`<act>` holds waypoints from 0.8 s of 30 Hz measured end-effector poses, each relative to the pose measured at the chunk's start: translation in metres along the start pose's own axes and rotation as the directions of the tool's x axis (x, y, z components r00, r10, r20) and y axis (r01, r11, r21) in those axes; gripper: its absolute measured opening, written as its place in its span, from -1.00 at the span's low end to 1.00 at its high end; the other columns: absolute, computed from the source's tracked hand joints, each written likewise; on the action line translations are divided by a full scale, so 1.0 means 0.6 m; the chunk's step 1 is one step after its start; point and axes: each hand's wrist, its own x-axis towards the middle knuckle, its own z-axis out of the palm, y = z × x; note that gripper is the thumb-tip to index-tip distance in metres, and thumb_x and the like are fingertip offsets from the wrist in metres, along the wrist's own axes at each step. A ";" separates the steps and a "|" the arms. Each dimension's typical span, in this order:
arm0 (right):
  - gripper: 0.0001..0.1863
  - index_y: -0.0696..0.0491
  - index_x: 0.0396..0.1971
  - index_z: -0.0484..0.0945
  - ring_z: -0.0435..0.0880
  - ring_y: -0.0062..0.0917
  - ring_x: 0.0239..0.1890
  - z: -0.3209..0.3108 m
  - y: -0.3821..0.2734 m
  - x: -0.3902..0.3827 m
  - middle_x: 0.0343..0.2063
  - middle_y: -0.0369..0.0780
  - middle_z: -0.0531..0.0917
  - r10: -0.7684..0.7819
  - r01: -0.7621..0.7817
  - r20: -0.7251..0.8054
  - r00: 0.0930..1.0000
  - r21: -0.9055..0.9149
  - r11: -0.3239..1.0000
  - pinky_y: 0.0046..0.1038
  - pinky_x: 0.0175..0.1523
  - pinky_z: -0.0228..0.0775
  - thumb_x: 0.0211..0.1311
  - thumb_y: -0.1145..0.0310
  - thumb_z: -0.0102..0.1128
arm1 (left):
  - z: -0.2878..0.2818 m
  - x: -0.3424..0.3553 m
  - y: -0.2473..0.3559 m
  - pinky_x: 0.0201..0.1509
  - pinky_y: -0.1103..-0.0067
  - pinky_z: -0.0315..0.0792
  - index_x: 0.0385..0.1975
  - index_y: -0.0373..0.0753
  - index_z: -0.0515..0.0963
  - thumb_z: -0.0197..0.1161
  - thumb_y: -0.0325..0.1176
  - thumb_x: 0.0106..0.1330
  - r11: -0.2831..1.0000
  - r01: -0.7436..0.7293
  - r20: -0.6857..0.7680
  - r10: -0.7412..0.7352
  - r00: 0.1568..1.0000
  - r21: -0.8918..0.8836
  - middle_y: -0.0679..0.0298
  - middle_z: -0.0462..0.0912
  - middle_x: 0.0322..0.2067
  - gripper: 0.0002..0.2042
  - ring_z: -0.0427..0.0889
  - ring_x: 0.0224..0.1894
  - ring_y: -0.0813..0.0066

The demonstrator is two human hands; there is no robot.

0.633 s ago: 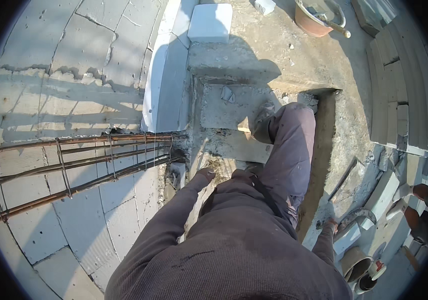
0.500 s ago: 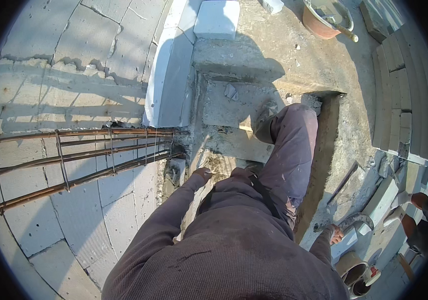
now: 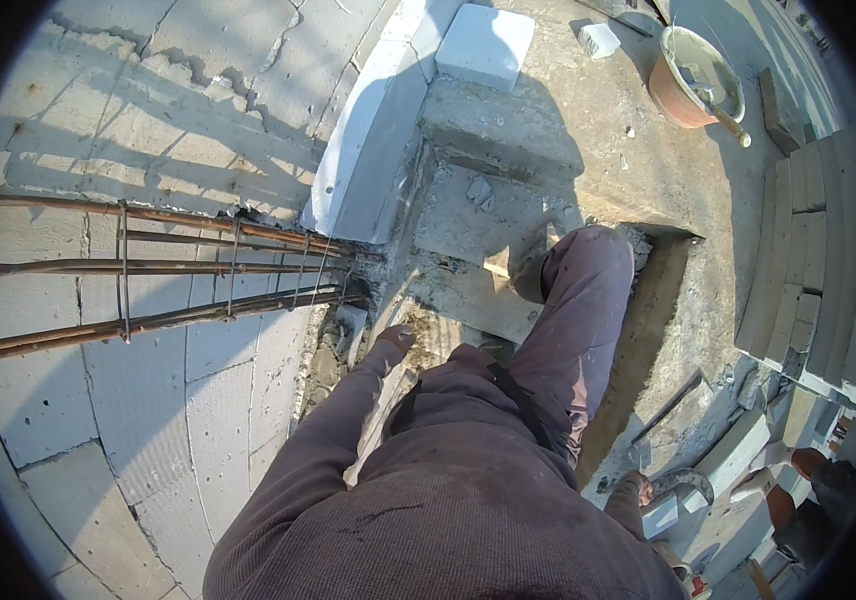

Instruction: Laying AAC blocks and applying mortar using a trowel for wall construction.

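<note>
My left hand (image 3: 394, 338) hangs beside my body, near the rough channel at the foot of the white block wall (image 3: 138, 390); its fingers are too small to read. Beside it, a cage of rusty rebar (image 3: 158, 330) runs along the wall. My right hand (image 3: 636, 488) is low at my right side with fingers curled, next to a grey curved object (image 3: 688, 485); what it holds, if anything, is unclear. My bent leg (image 3: 578, 300) reaches over a stepped concrete recess (image 3: 463, 220), its foot partly hidden.
A bucket with a long-handled tool (image 3: 678, 95) stands upper right. A white block (image 3: 483, 45) sits at the top, and blocks are stacked (image 3: 808, 260) along the right. Another person's hands (image 3: 806, 462) are at the lower right. A narrow trench (image 3: 648, 340) runs beside my leg.
The view has turned: the bucket and stacked blocks sit farther right and lower, the rebar higher. My left hand has risen slightly in view; my right hand appears lower and further left.
</note>
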 end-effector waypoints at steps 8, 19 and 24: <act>-0.29 0.14 0.05 0.27 0.19 -0.08 0.22 -0.089 -0.121 0.014 -0.05 0.03 0.44 -0.449 0.402 -0.263 0.854 -0.215 0.890 -0.16 0.22 0.09 -0.06 0.00 0.16 | 0.122 -0.005 -0.095 -0.06 0.46 0.46 -0.11 -0.30 0.54 0.18 -0.04 0.19 0.896 0.338 0.157 -0.304 0.940 -0.289 0.06 0.65 -0.25 -0.55 0.62 -0.17 0.27; -0.33 0.14 -0.01 0.31 0.44 -0.09 0.08 -0.332 -0.455 -0.187 -0.01 0.11 0.43 -0.767 0.797 -0.344 0.542 -0.078 0.599 -0.14 0.09 0.33 -0.05 -0.01 0.22 | 0.251 -0.087 -0.233 0.03 0.42 0.44 -0.29 -0.28 0.60 0.06 -0.02 0.23 0.731 0.527 0.105 -0.540 0.835 -0.434 0.09 0.65 -0.23 -0.59 0.59 -0.08 0.18; -0.29 0.16 0.05 0.29 0.57 -0.17 -0.08 -0.386 -0.686 -0.093 -0.11 0.09 0.54 -0.777 0.907 -0.467 0.421 0.232 0.352 -0.19 0.08 0.37 -0.06 -0.02 0.11 | 0.297 -0.061 -0.248 0.04 0.43 0.44 -0.27 -0.23 0.61 0.04 -0.12 0.20 0.851 0.377 -0.024 -0.413 0.910 -0.366 0.11 0.64 -0.20 -0.67 0.59 -0.06 0.21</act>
